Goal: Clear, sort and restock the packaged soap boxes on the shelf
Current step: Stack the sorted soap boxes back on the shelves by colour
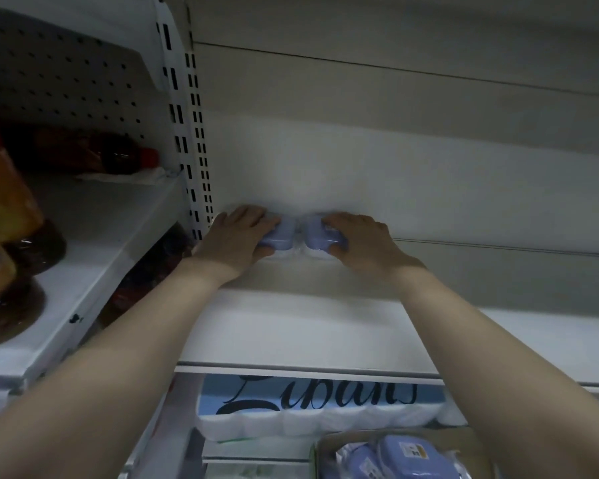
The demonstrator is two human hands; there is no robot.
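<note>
Both arms reach to the back of the white shelf, near its left upright. The left hand grips one blue soap box, fingers over its top and thumb at the front, and the right hand grips a second blue soap box the same way; the two boxes sit side by side, nearly touching. Below the shelf lie a pack of white rolls and more wrapped soap boxes.

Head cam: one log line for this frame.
left hand: grips left soap box | right hand: grips right soap box | boxes: side by side, shelf rear | spare soap boxes: below shelf
</note>
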